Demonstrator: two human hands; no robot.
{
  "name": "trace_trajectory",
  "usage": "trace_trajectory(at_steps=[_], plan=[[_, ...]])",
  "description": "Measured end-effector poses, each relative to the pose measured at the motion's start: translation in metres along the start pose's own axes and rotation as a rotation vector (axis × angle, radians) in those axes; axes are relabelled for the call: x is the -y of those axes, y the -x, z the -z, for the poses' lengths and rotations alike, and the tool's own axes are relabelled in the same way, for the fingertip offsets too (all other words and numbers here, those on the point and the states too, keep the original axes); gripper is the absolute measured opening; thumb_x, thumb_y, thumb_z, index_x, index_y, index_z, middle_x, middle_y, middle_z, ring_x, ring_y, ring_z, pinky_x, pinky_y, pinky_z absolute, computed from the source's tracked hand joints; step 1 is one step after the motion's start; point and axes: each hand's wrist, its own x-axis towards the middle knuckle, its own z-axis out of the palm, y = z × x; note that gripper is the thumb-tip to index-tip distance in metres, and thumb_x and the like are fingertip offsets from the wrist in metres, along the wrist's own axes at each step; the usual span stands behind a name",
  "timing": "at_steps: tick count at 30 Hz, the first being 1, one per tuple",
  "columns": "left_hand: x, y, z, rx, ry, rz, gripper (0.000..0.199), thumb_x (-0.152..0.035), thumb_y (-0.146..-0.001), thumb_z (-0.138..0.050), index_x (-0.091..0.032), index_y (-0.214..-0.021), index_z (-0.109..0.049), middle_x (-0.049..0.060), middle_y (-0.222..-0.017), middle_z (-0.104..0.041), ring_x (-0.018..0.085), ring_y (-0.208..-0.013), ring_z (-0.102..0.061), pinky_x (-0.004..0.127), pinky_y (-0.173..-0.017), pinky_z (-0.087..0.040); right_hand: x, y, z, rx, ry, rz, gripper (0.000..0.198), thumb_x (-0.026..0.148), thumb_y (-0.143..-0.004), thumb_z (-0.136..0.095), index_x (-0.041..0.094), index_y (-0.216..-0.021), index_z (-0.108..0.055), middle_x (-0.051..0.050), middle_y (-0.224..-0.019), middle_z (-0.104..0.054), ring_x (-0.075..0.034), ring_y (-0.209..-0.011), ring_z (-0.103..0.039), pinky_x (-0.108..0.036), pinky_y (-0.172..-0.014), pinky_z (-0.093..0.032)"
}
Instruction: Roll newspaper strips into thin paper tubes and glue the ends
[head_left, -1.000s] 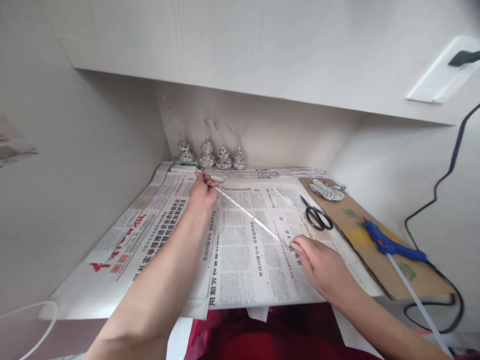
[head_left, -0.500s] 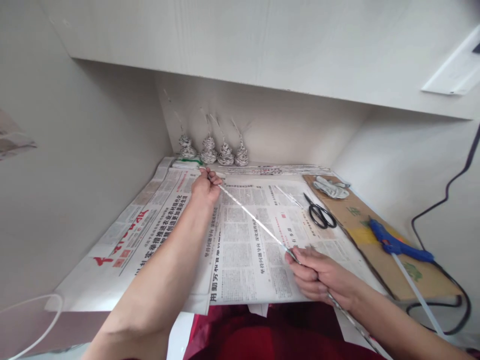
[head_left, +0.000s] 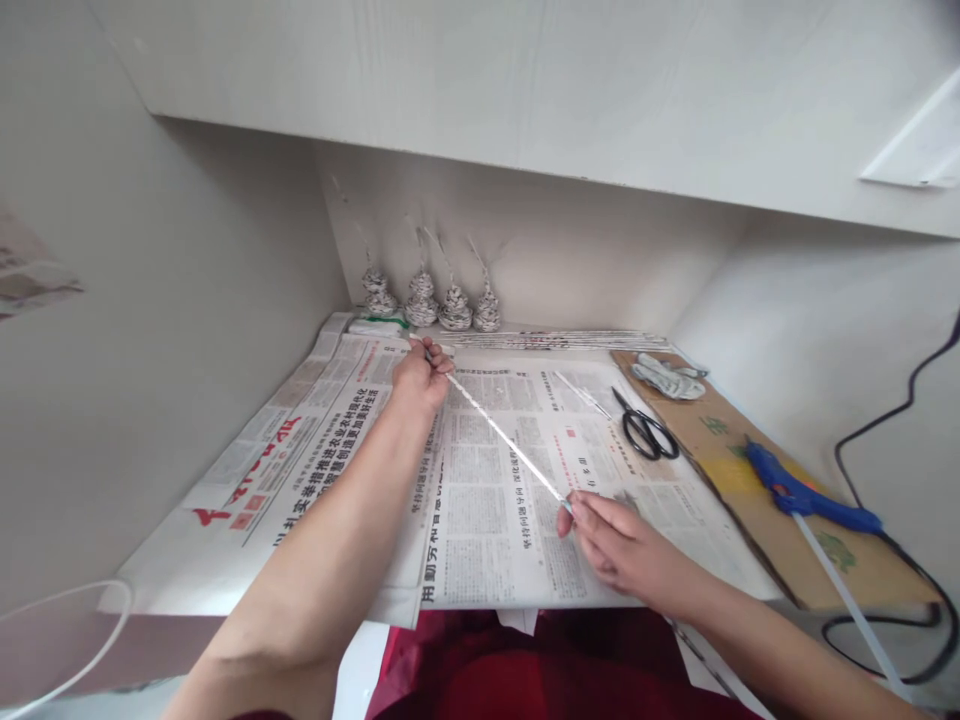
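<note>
A thin rolled newspaper tube [head_left: 504, 434] runs slantwise between my two hands above the printed sheets. My left hand [head_left: 422, 372] is closed round its far end, near the back of the newspaper. Closer to me, my right hand [head_left: 619, 540] pinches the same tube between thumb and fingers, and the tube's tail comes out under the wrist toward the lower right. Beneath both hands lie spread newspaper sheets [head_left: 480, 520]. Black-handled scissors [head_left: 646, 434] rest to the right, beside a thin white stick [head_left: 583, 394].
Several gourd-shaped woven paper pieces [head_left: 422, 300] stand along the back wall near a row of paper tubes [head_left: 555, 341]. On the right, a cardboard sheet [head_left: 739, 500] carries a glove [head_left: 667, 376] and a blue glue gun [head_left: 806, 490] with a black cord [head_left: 862, 430]. A low overhang [head_left: 480, 90] spans above.
My right hand has turned slightly, its fingertips shifting a little left along the tube. My left hand keeps its hold on the far end. The whole view has shifted slightly.
</note>
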Motion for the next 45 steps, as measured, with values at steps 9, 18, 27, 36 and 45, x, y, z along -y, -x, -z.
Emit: trace_trajectory(at_steps=[9,18,27,36,45], plan=[[-0.001,0.006,-0.004,0.036,0.010,0.039,0.031,-0.028,-0.095,-0.031,-0.016,-0.068,-0.042,-0.006,-0.048,-0.034,0.005,-0.034,-0.028,0.015,-0.034,-0.021,-0.019,0.006,-0.004,0.369,-0.641,-0.197,0.038,0.055,-0.092,-0.028,0.023,-0.094,-0.049,0.010,-0.047,-0.019,-0.006,-0.031,-0.013,-0.018,-0.030,-0.017],[0.010,0.009,-0.004,0.032,-0.023,0.045,0.032,-0.029,-0.095,-0.031,-0.016,-0.068,-0.044,-0.004,-0.049,-0.038,0.006,-0.037,-0.031,0.016,-0.037,-0.026,0.011,-0.018,-0.003,-0.306,0.619,0.229,0.023,0.043,-0.089,-0.043,0.021,-0.089,-0.052,0.001,-0.060,-0.044,-0.013,-0.052,-0.037,-0.026,-0.051,-0.025],[0.011,0.012,-0.003,0.105,-0.001,0.095,0.032,-0.028,-0.095,-0.032,-0.016,-0.067,-0.042,-0.004,-0.051,-0.036,0.006,-0.038,-0.030,0.016,-0.036,-0.024,-0.014,-0.024,-0.006,0.407,-0.704,-0.087,0.026,0.047,-0.093,-0.035,0.023,-0.085,-0.044,0.010,-0.048,-0.017,-0.006,-0.034,-0.014,-0.018,-0.033,-0.016],[0.019,0.012,-0.001,0.079,-0.020,0.116,0.033,-0.035,-0.093,-0.034,-0.017,-0.068,-0.043,-0.004,-0.051,-0.037,0.006,-0.038,-0.032,0.016,-0.038,-0.029,0.013,-0.029,-0.009,-0.111,0.328,0.176,0.029,0.049,-0.090,-0.041,0.022,-0.097,-0.048,0.004,-0.061,-0.044,-0.011,-0.051,-0.041,-0.025,-0.050,-0.031],[0.020,0.016,-0.002,0.147,0.009,0.131,0.032,-0.034,-0.094,-0.034,-0.017,-0.067,-0.040,-0.006,-0.049,-0.029,0.005,-0.036,-0.026,0.016,-0.035,-0.021,0.005,-0.056,-0.013,0.288,-0.380,0.031,0.031,0.050,-0.093,-0.032,0.023,-0.084,-0.042,0.010,-0.049,-0.025,-0.007,-0.036,-0.021,-0.020,-0.038,-0.020]])
